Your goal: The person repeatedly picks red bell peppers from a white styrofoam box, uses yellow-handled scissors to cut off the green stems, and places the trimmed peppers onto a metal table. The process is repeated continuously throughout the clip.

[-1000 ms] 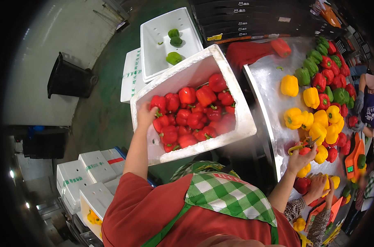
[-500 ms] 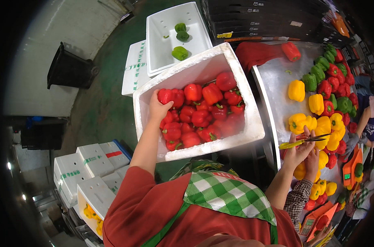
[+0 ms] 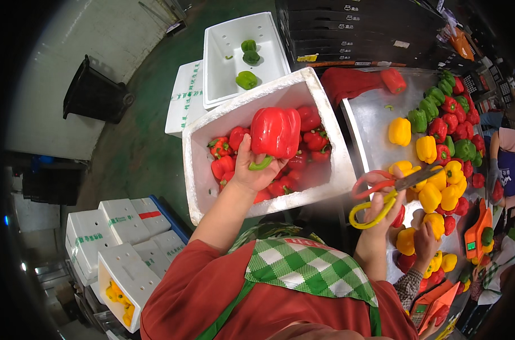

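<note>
My left hand [image 3: 256, 174] is closed around the stem end of a red bell pepper [image 3: 275, 131], lifted above the white foam box [image 3: 196, 170]. Its green stem points down toward my palm. More red peppers [image 3: 222, 168] lie in that box, partly hidden by my hand. To the right, my right hand [image 3: 382, 212] grips scissors [image 3: 361, 190] with one red and one yellow handle. Their metal blades point up and right, over the yellow bell peppers [image 3: 430, 197] on the metal table [image 3: 370, 122].
A foam box [image 3: 223, 73] with three green peppers stands behind. Red and green peppers [image 3: 433, 110] cover the table's right. A co-worker's hand [image 3: 426, 243] holds a yellow pepper near my right hand. Black crates [image 3: 359, 34], orange scales [image 3: 479, 232] and a black bin [image 3: 96, 93] stand around.
My left hand has moved right and toward me from the box's left side, bringing up a red pepper. The scissors have swung up and left, their handles now in full view.
</note>
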The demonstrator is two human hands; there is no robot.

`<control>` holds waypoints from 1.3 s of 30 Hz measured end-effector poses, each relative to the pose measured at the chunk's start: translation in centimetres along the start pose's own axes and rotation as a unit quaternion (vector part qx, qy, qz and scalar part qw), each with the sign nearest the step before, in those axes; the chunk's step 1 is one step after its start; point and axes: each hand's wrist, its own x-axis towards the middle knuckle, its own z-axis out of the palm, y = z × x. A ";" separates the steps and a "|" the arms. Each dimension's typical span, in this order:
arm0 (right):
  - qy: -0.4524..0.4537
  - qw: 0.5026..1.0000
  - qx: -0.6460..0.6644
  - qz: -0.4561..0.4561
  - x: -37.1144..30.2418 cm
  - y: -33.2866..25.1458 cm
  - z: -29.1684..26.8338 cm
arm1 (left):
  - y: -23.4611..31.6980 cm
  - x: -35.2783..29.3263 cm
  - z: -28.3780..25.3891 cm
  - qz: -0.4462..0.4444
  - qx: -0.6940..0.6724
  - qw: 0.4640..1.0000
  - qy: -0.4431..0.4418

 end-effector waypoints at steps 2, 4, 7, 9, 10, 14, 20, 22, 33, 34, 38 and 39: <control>-0.033 0.999 0.005 0.032 -0.3 0.0 0.2 | 0.2 0.0 -1.3 -0.013 0.063 0.998 -0.010; -0.076 0.997 -0.012 0.031 -0.4 0.2 -0.1 | 0.2 0.0 -1.9 -0.029 0.097 0.994 -0.030; -0.113 0.988 -0.103 0.029 -0.1 0.0 -0.1 | -0.3 0.3 1.0 -0.047 0.064 0.995 -0.059; -0.162 0.961 -0.223 -0.002 0.5 -1.5 0.8 | -1.2 0.3 2.2 -0.035 -0.008 0.998 -0.048; -0.192 0.943 -0.272 -0.011 0.7 -2.0 1.2 | -1.4 0.2 2.5 -0.016 0.006 0.999 -0.029; -0.240 0.890 -0.374 -0.096 0.6 -2.1 2.4 | -2.4 0.0 3.2 0.012 0.043 0.999 -0.004; -0.222 0.881 -0.403 -0.116 0.9 -2.2 3.5 | -3.9 -1.0 3.4 0.033 0.134 0.990 -0.004; -0.218 0.880 -0.404 -0.121 0.8 -2.2 3.5 | -4.3 -1.3 3.3 0.048 0.139 0.989 -0.003; -0.226 0.859 -0.444 -0.119 0.0 -0.7 3.6 | -4.7 -1.8 3.9 0.114 0.160 0.980 0.020; -0.227 0.855 -0.452 -0.118 0.0 -0.7 3.6 | -4.6 -1.9 3.7 0.117 0.157 0.980 0.029; -0.238 0.847 -0.462 -0.111 0.0 -0.3 3.6 | -4.3 -2.3 3.0 0.127 0.163 0.977 0.062; -0.241 0.848 -0.460 -0.108 0.1 -0.2 3.6 | -4.1 -2.3 3.0 0.127 0.160 0.977 0.059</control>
